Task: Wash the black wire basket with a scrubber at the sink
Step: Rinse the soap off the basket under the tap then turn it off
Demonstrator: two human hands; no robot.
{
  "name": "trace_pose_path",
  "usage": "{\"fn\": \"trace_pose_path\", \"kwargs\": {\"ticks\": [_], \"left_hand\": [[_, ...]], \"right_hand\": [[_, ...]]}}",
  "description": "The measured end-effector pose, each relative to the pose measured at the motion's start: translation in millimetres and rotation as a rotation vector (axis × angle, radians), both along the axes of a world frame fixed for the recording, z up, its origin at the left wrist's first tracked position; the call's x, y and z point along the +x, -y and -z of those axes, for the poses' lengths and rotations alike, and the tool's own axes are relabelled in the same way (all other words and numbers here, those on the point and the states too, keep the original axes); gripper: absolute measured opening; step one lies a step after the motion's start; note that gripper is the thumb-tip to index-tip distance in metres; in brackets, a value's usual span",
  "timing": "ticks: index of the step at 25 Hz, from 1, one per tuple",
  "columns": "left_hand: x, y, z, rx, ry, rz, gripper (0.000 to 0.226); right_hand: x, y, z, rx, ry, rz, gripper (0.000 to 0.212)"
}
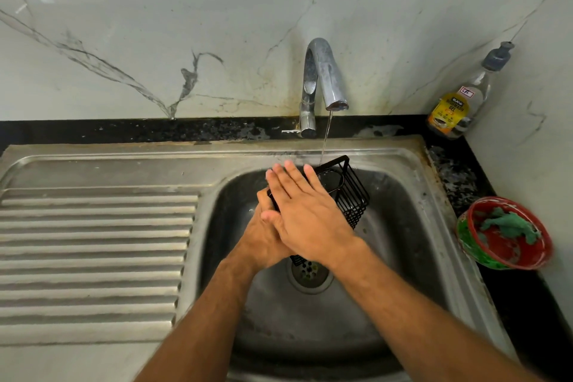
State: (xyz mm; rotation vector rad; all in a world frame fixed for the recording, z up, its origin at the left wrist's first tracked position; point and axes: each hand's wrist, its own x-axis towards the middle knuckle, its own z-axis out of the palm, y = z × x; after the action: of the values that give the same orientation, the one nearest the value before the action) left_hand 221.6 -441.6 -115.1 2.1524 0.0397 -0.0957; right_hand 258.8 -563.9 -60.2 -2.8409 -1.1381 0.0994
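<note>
Steel sink [412, 195]; black wire basket [350, 192] tilted, long axis upper-right to lower-left.

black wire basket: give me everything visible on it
The black wire basket is a small rectangular rack of thin dark metal bars with a solid rim, tilted over the sink basin above the drain. A thin stream from the tap lands at its far edge. The left hand grips it from below; the right hand lies flat across it, fingers straight.

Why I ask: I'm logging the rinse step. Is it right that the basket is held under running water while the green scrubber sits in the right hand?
Not quite: the head view shows the green scrubber in the red bowl on the counter. The right hand lies flat on the basket under running water.
</note>
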Motion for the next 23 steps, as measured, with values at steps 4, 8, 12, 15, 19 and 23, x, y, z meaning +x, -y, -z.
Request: {"fn": "trace_pose_path", "kwargs": {"ticks": [4, 8, 12, 15, 19, 23], "left_hand": [[-8.2, 4.0, 3.6, -0.045, -0.04, -0.043, 0.095], [-11.7, 6.3, 4.2, -0.073, -0.067, -0.076, 0.093], [-12.7, 3.9, -6.1, -0.032, -0.045, -0.11, 0.086], [-17.5, 1.4, -4.3, -0.09, -0.123, -0.084, 0.084], [-17.9, -21.9, -13.6, -0.302, -0.294, -0.006, 0.093], [-3.3, -46.7, -39.1, -0.288, -0.257, -0.06, 0.143]], "right_hand": [[36.7, 50.6, -9.7, -0.006, -0.037, -0.161, 0.067], [54.4, 77.7, -16.5, 0.26, -0.349, 0.225, 0.065], [51.1, 57.5, -7.8, 0.634, -0.565, 0.666, 0.07], [53.1, 57.1, -12.3, 0.715, -0.597, 0.794, 0.035], [47.5, 43.6, -23.4, 0.715, -0.535, 0.75, 0.024], [54.8, 15.0, -39.7, 0.548, -0.471, 0.647, 0.026]]}}
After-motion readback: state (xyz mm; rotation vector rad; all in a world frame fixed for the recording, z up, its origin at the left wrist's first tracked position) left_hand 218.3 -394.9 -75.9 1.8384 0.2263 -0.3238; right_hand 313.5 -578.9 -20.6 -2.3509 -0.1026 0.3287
